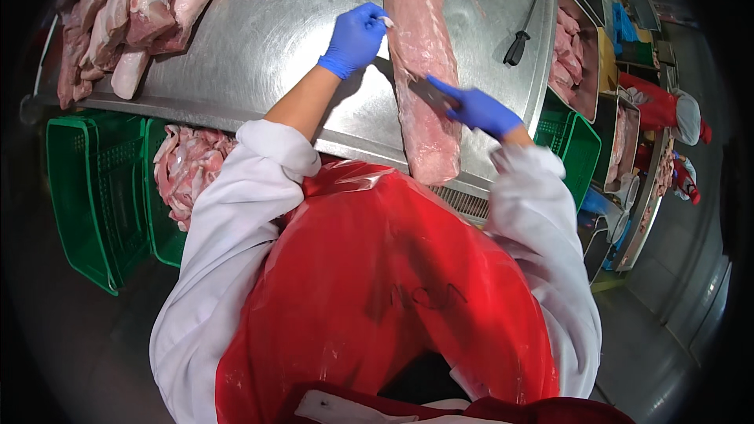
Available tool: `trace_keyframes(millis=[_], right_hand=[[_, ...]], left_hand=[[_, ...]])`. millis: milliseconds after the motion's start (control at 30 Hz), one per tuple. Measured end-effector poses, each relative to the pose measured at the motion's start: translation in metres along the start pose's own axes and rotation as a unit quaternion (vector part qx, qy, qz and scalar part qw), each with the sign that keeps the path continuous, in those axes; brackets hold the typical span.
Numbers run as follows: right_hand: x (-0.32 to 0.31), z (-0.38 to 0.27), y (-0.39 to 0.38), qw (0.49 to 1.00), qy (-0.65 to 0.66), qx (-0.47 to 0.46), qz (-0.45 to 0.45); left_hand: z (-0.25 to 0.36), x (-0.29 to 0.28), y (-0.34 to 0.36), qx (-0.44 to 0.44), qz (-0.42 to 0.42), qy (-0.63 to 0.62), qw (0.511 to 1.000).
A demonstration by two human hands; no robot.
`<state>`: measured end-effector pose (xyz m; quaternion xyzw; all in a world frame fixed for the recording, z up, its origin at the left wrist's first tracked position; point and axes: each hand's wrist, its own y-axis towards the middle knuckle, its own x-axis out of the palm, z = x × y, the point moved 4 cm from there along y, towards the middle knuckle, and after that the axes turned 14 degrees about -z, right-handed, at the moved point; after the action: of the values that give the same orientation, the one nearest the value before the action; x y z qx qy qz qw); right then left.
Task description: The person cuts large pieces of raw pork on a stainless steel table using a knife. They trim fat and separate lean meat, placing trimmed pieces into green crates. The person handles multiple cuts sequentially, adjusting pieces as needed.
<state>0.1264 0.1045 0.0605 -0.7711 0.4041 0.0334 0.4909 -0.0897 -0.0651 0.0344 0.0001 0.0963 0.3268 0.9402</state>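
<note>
As the station is viewed from above, a red apron and white sleeves are found nearest, before the near end of a long pale-pink loin. To the left of the loin, an outer green crate is placed below table level, and beside it an inner green crate is loaded with meat trimmings. A further green crate is partly seen to the loin's right. The loin is laid lengthwise on a steel table, its near end at the table's near edge.

A knife is gripped in the blue-gloved right hand, closed at the loin's right side; the blade is held across the loin, and its depth cannot be determined. By the left hand, likewise gloved, a pale scrap is pinched between closed fingertips at the loin's left edge.

Right of the loin, a black-handled tool with a narrow shaft is laid on the table, apart from both hands. Farther right, cut meat is held in a metal bin. Well left of the loin, large meat pieces are heaped. Far to its right, two people in red and white are observed.
</note>
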Motion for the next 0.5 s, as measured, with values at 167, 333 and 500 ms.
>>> trace_keyframes(millis=[167,333,500], right_hand=[[0.025,-0.005,-0.025,0.998,0.021,0.052,-0.012],[0.027,0.002,0.006,0.992,-0.119,0.001,0.039],[0.041,0.016,-0.068,0.996,-0.004,0.019,-0.085]], left_hand=[[0.037,-0.002,-0.021,0.021,0.004,-0.028,0.999],[0.061,-0.002,-0.03,0.062,0.009,-0.042,0.997],[0.083,-0.022,-0.058,0.087,0.069,-0.106,0.988]])
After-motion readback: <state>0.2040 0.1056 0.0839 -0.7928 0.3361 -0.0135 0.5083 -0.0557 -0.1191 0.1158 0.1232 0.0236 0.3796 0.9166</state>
